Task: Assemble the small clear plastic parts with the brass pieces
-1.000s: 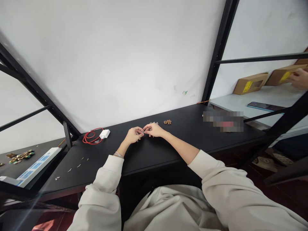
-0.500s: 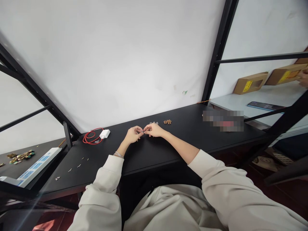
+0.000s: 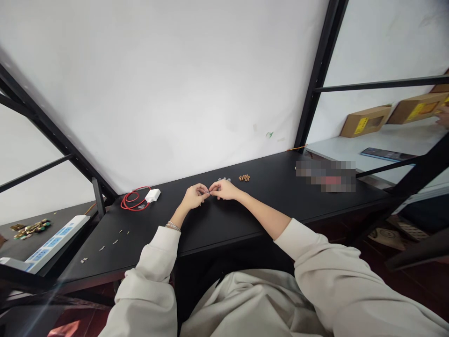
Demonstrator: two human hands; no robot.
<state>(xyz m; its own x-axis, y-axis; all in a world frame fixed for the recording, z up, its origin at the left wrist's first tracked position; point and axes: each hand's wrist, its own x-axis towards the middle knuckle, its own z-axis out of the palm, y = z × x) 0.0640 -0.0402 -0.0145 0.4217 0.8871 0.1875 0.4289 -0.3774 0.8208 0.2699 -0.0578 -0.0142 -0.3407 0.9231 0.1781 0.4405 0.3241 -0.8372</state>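
Note:
My left hand [image 3: 194,196] and my right hand [image 3: 223,189] meet fingertip to fingertip over the black table [image 3: 224,224]. Both are pinched on something tiny between them, too small to name. Just behind my right hand lies a small pile of clear beads [image 3: 224,179]. A cluster of brown beads [image 3: 244,178] sits a little further right. A bracelet [image 3: 172,226] circles my left wrist.
A red cable with a white charger [image 3: 140,198] lies at the left rear. Small bits [image 3: 114,242] are scattered at the near left. A power strip [image 3: 52,242] and gold pieces [image 3: 30,229] rest on the left table. Cardboard boxes [image 3: 365,121], a phone [image 3: 386,155] and another person's hand [image 3: 444,117] show at right.
My hands stay pinched together in the same spot. The other person's hand at the far right has drawn back toward the frame edge.

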